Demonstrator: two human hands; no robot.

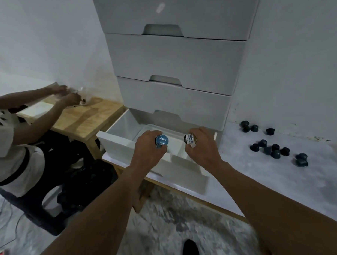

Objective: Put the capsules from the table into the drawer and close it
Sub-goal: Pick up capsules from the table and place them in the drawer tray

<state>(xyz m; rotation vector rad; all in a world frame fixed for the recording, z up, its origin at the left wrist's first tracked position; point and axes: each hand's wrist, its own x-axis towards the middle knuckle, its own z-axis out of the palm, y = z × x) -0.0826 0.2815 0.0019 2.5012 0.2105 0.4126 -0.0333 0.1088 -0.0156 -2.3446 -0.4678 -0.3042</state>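
**Two capsules held over the open bottom drawer**

The left hand curls its fingers round one blue-lidded capsule, with the printed lid facing the camera. The right hand pinches one capsule with a white-and-dark lid, turned partly sideways. Both capsules hang above the open drawer, close together but not touching.

That drawer is the lowest of four in a white plastic drawer unit. The three drawers above it are closed. No capsules can be made out in the part of its white interior that shows around the hands.

At 3 o'clock from the drawer, about twelve dark loose capsules lie on the grey-topped table. Four are at the back near the wall, six form a middle cluster, and two sit nearest the table's right edge.

At 9 o'clock a second person sits on a dark stool, both hands busy at a wooden table. At 6 o'clock one black shoe stands on the mottled floor.
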